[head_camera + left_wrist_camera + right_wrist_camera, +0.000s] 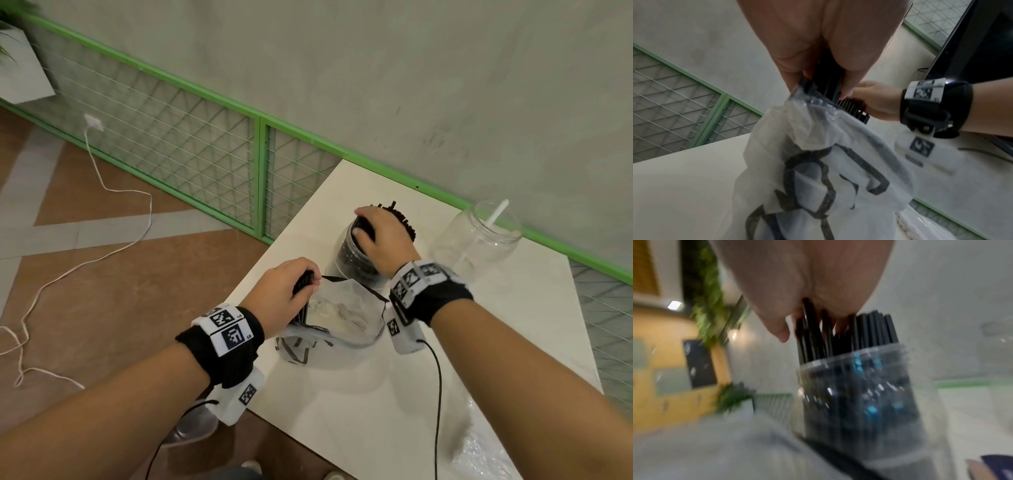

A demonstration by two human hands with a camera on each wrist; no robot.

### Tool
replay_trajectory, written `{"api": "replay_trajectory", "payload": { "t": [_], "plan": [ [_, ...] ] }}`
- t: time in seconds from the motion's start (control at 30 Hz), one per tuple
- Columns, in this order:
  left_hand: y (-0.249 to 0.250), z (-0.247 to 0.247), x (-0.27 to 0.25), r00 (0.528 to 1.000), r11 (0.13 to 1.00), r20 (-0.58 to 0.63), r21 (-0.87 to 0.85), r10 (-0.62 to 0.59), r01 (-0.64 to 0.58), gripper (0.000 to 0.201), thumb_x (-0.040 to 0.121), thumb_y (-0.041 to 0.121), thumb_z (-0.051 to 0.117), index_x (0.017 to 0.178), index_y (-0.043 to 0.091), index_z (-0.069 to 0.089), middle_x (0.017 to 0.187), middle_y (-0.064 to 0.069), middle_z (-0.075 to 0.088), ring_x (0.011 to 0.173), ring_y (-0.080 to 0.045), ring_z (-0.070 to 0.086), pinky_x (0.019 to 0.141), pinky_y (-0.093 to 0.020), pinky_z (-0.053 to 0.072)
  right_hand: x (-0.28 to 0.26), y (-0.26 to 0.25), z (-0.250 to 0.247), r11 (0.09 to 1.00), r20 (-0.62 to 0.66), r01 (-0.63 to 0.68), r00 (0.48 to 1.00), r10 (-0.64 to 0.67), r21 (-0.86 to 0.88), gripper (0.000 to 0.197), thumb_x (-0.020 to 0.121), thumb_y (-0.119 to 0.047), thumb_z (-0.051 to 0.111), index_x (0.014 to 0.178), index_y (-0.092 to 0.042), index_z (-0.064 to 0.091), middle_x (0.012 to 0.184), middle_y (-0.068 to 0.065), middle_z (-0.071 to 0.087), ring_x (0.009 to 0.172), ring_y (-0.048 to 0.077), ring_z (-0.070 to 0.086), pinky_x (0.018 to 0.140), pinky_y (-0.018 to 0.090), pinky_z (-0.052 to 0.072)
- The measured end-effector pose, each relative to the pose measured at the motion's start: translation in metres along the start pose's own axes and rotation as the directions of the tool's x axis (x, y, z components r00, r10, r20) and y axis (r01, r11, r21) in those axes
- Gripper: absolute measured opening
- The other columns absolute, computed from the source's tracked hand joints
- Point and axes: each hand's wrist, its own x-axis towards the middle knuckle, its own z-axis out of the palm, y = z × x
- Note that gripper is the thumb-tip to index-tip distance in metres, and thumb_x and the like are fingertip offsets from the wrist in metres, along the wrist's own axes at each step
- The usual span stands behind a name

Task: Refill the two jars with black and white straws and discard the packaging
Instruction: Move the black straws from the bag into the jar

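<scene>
A clear jar (356, 260) packed with black straws (404, 222) stands mid-table. My right hand (380, 236) sits over its mouth, fingers curled round a bunch of black straws (812, 331) standing in the jar (857, 394). My left hand (284, 294) grips another bunch of black straws (828, 84) at the mouth of a translucent printed bag (335, 318), which droops below the hand (818, 178). A second clear jar (476, 240) at the right holds one white straw (496, 212).
The white table (376, 394) abuts a grey wall with a green-framed wire fence (191, 144). Crinkled clear plastic (486, 445) lies at the table's near right corner. A white cable (102, 192) trails over the brown floor at left.
</scene>
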Motion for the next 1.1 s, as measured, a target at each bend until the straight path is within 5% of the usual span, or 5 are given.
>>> {"api": "replay_trajectory", "payload": {
  "t": [0.3,0.5,0.63,0.8,1.1],
  "plan": [
    [-0.001,-0.002,-0.001,1.000,1.000,0.012,0.004,-0.018,0.018,0.013,0.091,0.017,0.056,0.093,0.030,0.053,0.091,0.016,0.058,0.085,0.004,0.051,0.071,-0.004,0.035,0.006,0.016,-0.008,0.944,-0.042,-0.117,0.993,0.109,-0.310,0.074,0.096,-0.049,0.043,0.151,-0.008,0.015,0.161,0.009,0.009,0.148,0.026,0.007,0.120,0.044,0.006],
    [0.000,-0.002,-0.002,1.000,1.000,0.007,-0.002,-0.016,0.016,0.015,0.090,0.016,0.056,0.092,0.031,0.052,0.091,0.015,0.059,0.085,0.003,0.052,0.072,-0.004,0.035,0.008,0.016,-0.016,0.998,-0.138,-0.066,0.988,0.064,-0.013,0.059,0.098,-0.032,0.050,0.146,-0.006,0.031,0.155,0.008,0.027,0.142,0.023,0.022,0.113,0.021,0.010],
    [0.000,-0.003,-0.002,1.000,1.000,0.004,-0.004,-0.025,0.025,0.012,0.091,0.017,0.056,0.094,0.028,0.054,0.092,0.014,0.059,0.086,0.003,0.052,0.072,-0.004,0.035,0.011,0.025,-0.020,0.992,-0.339,-0.128,0.934,0.113,-0.023,0.058,0.095,-0.028,0.053,0.143,0.000,0.035,0.151,0.016,0.033,0.138,0.032,0.028,0.116,0.032,0.018],
    [0.000,-0.002,-0.003,1.000,1.000,0.004,0.004,-0.029,0.029,0.012,0.091,0.017,0.056,0.093,0.029,0.053,0.092,0.015,0.058,0.086,0.003,0.051,0.071,-0.004,0.035,0.005,0.031,-0.013,0.968,0.101,-0.248,0.964,0.244,0.025,0.068,0.098,-0.044,0.042,0.150,-0.006,0.019,0.158,0.011,0.020,0.146,0.022,0.019,0.118,0.032,0.015],
    [0.001,-0.003,-0.006,1.000,1.000,-0.009,0.003,-0.024,0.024,0.011,0.091,0.015,0.056,0.095,0.025,0.055,0.092,0.014,0.058,0.086,0.004,0.051,0.073,-0.004,0.035,0.010,0.027,-0.005,0.968,0.155,-0.136,0.973,0.171,-0.212,0.070,0.097,-0.055,0.033,0.150,-0.012,0.022,0.160,0.004,0.016,0.147,0.022,0.013,0.119,0.042,0.013]
  ]
}}
